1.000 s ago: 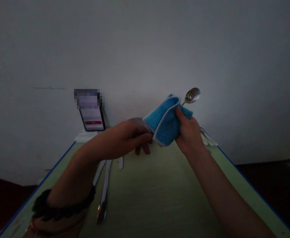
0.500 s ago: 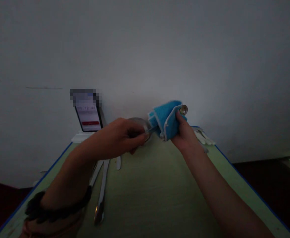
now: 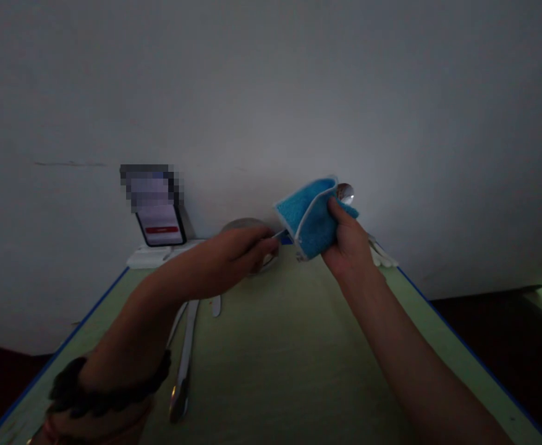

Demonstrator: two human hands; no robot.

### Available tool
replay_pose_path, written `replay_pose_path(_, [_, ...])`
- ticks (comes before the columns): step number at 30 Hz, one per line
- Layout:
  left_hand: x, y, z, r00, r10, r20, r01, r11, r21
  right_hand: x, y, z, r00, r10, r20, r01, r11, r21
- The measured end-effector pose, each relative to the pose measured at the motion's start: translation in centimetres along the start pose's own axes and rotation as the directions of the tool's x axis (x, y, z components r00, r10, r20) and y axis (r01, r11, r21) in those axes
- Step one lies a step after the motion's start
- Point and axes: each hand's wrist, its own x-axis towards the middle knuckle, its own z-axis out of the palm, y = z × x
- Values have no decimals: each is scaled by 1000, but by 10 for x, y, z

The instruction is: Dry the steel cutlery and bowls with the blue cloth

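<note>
My left hand [image 3: 245,253] pinches the thin metal handle of a spoon. The handle runs into a folded blue cloth [image 3: 314,216] with pale edging, and the shiny spoon bowl [image 3: 346,193] sticks out at its far right side. My right hand [image 3: 349,238] is closed around the cloth, thumb on top, with the spoon's middle hidden inside the folds. Behind my left hand stands a round bowl-like container [image 3: 247,222], mostly covered by the hand.
Metal cutlery [image 3: 186,364] lies on the green table [image 3: 289,358], left of centre. A phone [image 3: 159,216] leans upright on a white stand [image 3: 148,256] at the back left. White-handled utensils [image 3: 384,254] lie at the back right. A grey wall [image 3: 271,93] rises behind the table.
The cloth and right hand have risen slightly, and more of the spoon bowl shows past the cloth. My left hand still grips the handle, and the view has shifted a little.
</note>
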Motion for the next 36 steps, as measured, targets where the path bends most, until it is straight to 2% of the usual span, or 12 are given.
replay_pose_path(4, [-12,-9,-9,996,-69,49,74,991,-107,-4,-11,5,994,-107,12,107,994,-29])
replay_pose_path(7, [-20,-16,-17,991,-105,87,117,982,-147,-3,-19,1,982,-150,117,167,973,-161])
replay_pose_path(9, [-23,-20,-22,988,-129,84,139,982,-130,-3,-24,-3,969,-106,224,167,947,-273])
replay_pose_path(14, [-24,-26,-31,982,-164,-91,168,984,49,-11,-32,-11,892,74,446,191,832,-521])
replay_pose_path(16, [-25,-23,-33,975,-165,-148,182,976,116,-15,-34,-9,876,79,476,232,796,-558])
replay_pose_path(18, [-26,-18,-33,970,-156,-186,183,974,136,-17,-34,-6,882,59,467,249,784,-569])
replay_pose_path(20, [-25,-11,-30,966,-124,-227,153,981,118,-18,-31,-1,908,12,419,226,828,-513])
replay_pose_path(23, [-17,1,-20,951,-65,-302,89,994,69,-19,-24,7,962,-79,261,153,949,-276])
replay_pose_path(25, [-10,9,-12,946,-31,-324,53,997,59,-19,-18,11,984,-84,154,103,987,-121])
replay_pose_path(27, [-5,17,-5,940,3,-342,23,997,72,-20,-14,14,994,-48,101,52,998,-36])
replay_pose_path(32, [-4,24,1,913,40,-406,6,994,111,-22,-15,16,988,-24,153,24,1000,3])
replay_pose_path(36, [-4,20,2,912,64,-405,-16,993,121,-22,-17,16,981,-33,193,29,999,22])
